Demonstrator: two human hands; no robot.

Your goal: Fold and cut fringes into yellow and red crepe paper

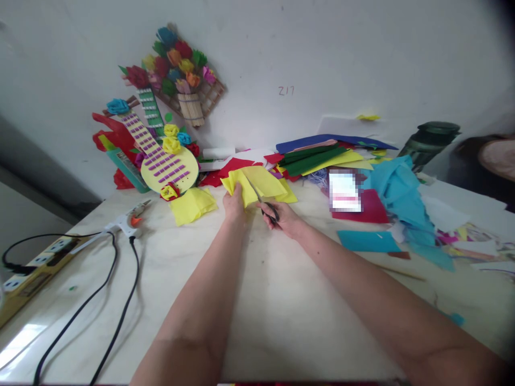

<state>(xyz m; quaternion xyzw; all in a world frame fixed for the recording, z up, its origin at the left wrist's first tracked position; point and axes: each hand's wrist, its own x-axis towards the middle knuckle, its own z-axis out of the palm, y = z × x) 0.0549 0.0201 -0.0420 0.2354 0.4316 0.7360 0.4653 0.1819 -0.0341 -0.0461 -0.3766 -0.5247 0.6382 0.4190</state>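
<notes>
My left hand (234, 202) grips the left part of a folded sheet of yellow crepe paper (263, 181), raised a little off the table. In my right hand (284, 219) is a pair of scissors (270, 212) with black handles. Its blades reach into the yellow paper from the near edge, and a slit runs between the two halves of the sheet. To the left of my left hand lies a stack of yellow paper squares (193, 206).
A guitar-shaped craft (171, 169) with paper flowers leans at the back left. A glue gun (126, 224) and power strip (38, 273) with black cords lie left. Coloured sheets (317, 161) are piled behind; blue crepe paper (398, 187) and a dark green bottle (428, 145) stand right.
</notes>
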